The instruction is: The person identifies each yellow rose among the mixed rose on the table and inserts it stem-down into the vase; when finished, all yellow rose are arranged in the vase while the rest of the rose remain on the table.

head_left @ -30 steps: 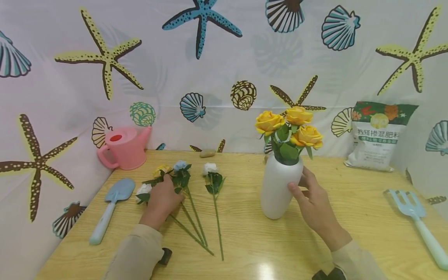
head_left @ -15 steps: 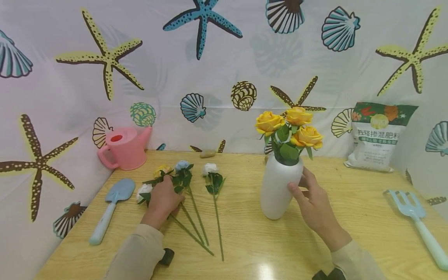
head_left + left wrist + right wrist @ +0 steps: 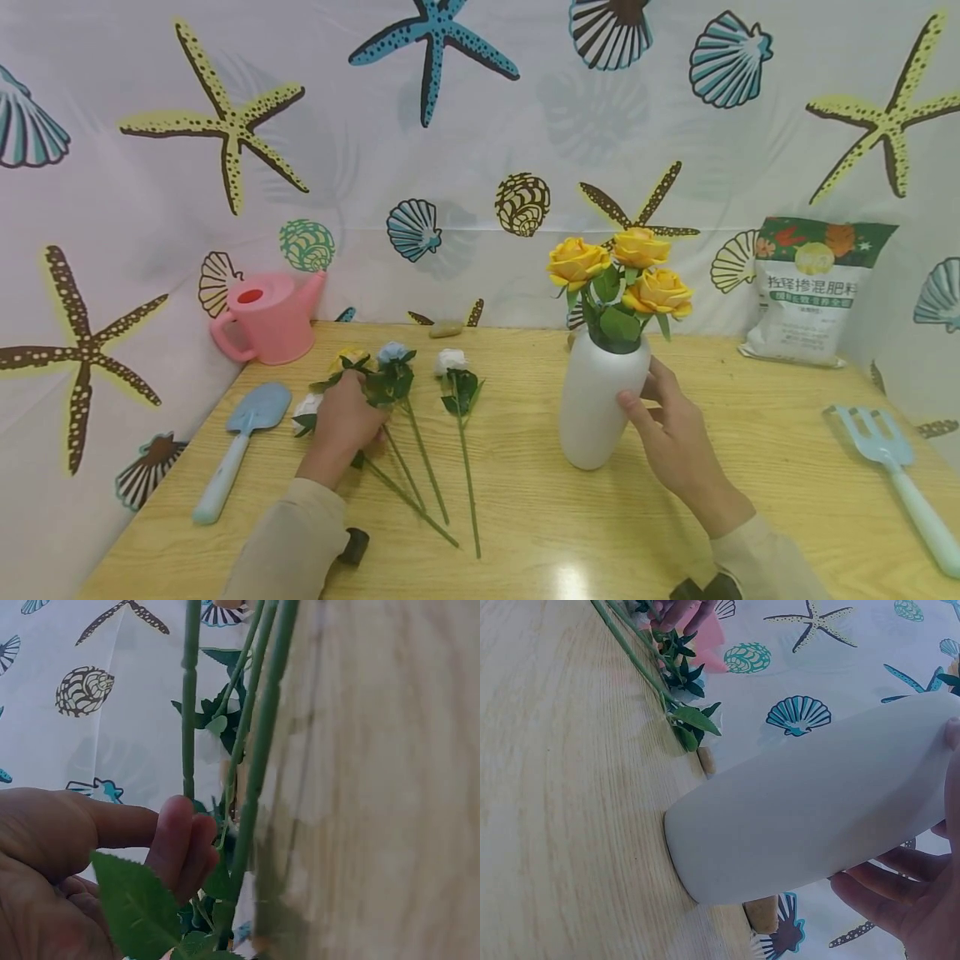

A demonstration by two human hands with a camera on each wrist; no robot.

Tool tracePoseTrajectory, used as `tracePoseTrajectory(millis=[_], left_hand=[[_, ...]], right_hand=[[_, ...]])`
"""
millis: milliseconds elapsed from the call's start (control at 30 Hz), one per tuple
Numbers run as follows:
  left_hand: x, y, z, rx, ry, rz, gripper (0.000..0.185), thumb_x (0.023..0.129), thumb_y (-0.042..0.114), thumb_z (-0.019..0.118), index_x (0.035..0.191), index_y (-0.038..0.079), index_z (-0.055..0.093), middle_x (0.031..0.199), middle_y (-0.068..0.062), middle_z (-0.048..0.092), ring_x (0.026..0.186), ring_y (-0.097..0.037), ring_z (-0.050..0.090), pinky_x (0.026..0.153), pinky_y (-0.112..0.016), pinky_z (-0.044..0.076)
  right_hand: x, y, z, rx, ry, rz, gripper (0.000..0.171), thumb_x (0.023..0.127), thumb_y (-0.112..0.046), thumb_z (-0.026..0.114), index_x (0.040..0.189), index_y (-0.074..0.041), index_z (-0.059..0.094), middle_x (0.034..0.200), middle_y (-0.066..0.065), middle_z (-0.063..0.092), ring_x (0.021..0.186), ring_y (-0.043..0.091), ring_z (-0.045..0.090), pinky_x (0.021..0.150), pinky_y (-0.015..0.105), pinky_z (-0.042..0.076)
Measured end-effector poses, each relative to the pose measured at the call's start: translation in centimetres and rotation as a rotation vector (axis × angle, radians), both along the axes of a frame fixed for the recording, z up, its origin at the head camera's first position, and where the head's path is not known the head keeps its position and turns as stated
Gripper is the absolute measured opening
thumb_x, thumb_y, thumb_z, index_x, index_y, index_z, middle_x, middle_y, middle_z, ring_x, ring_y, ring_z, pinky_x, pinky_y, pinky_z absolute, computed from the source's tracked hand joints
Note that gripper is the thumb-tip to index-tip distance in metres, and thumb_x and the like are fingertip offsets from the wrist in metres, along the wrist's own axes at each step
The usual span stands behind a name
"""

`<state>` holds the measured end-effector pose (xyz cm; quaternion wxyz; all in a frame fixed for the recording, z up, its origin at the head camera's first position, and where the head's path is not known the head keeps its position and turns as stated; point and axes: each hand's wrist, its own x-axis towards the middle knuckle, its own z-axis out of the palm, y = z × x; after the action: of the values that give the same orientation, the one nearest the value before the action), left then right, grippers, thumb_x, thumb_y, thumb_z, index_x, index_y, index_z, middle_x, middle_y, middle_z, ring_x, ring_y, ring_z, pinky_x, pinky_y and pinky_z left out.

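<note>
In the head view my left hand [image 3: 347, 421] is among the flowers at the left of the table. Its thumb and fingers pinch a green stem [image 3: 189, 712], which appears to belong to the yellow rose [image 3: 347, 358]. Close by lie a blue rose [image 3: 392, 353] and a white rose [image 3: 307, 412], partly behind the hand. A second white rose [image 3: 451, 362] lies farther right. My right hand [image 3: 678, 442] grips the side of a white vase [image 3: 596, 404], thumb in front and fingers behind. Several yellow-orange roses [image 3: 639, 248] stand in the vase.
A pink watering can [image 3: 272, 321] stands at the back left, above a blue trowel [image 3: 243, 446]. At the right are a fertilizer bag [image 3: 810, 292] and a blue hand fork [image 3: 892, 475]. A small stone [image 3: 446, 329] sits along the back edge of the table [image 3: 525, 500].
The left hand has shifted slightly left, and the pinched stem's lower end has moved left, away from the blue rose's stem. The right hand and vase have stayed in place.
</note>
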<state>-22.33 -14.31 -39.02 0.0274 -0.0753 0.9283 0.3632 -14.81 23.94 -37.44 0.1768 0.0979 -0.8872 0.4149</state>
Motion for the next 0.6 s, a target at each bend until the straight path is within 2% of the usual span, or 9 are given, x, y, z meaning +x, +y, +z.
tracePoseTrajectory(millis=[233, 300, 467, 600], left_hand=[[0.3, -0.6, 1.3, 0.033, 0.014, 0.022, 0.07, 0.092, 0.008, 0.07, 0.15, -0.007, 0.033, 0.062, -0.008, 0.07, 0.053, -0.02, 0.07, 0.061, -0.032, 0.057], [0.3, -0.8, 1.6, 0.031, 0.015, 0.021, 0.069, 0.093, 0.008, 0.069, 0.15, -0.007, 0.033, 0.063, -0.008, 0.07, 0.054, -0.021, 0.071, 0.059, -0.032, 0.056], [0.4, -1.1, 1.9, -0.01, 0.091, 0.019, 0.06, 0.094, 0.01, 0.066, 0.146, -0.009, 0.041, 0.064, -0.011, 0.071, 0.056, -0.024, 0.071, 0.049, -0.03, 0.048], [0.7, -1.0, 2.1, 0.021, 0.173, 0.022, 0.051, 0.097, 0.008, 0.06, 0.144, -0.009, 0.046, 0.074, -0.015, 0.074, 0.062, -0.029, 0.071, 0.046, -0.031, 0.044]], right_hand=[[0.0, 0.0, 0.0, -0.001, -0.002, -0.001, 0.057, 0.106, -0.025, 0.051, 0.156, -0.005, 0.03, 0.138, 0.024, 0.059, 0.12, 0.036, 0.062, 0.09, 0.034, 0.055], [0.0, 0.0, 0.0, 0.0, -0.005, -0.002, 0.057, 0.106, -0.026, 0.051, 0.156, -0.005, 0.03, 0.139, 0.024, 0.059, 0.121, 0.036, 0.062, 0.091, 0.034, 0.055], [0.0, 0.0, 0.1, 0.002, -0.006, -0.001, 0.058, 0.107, -0.026, 0.051, 0.156, -0.006, 0.029, 0.139, 0.024, 0.059, 0.121, 0.037, 0.062, 0.092, 0.041, 0.055], [0.0, -0.1, 0.2, 0.005, -0.012, -0.003, 0.058, 0.107, -0.026, 0.051, 0.156, -0.005, 0.029, 0.139, 0.024, 0.058, 0.121, 0.037, 0.062, 0.092, 0.044, 0.056]])
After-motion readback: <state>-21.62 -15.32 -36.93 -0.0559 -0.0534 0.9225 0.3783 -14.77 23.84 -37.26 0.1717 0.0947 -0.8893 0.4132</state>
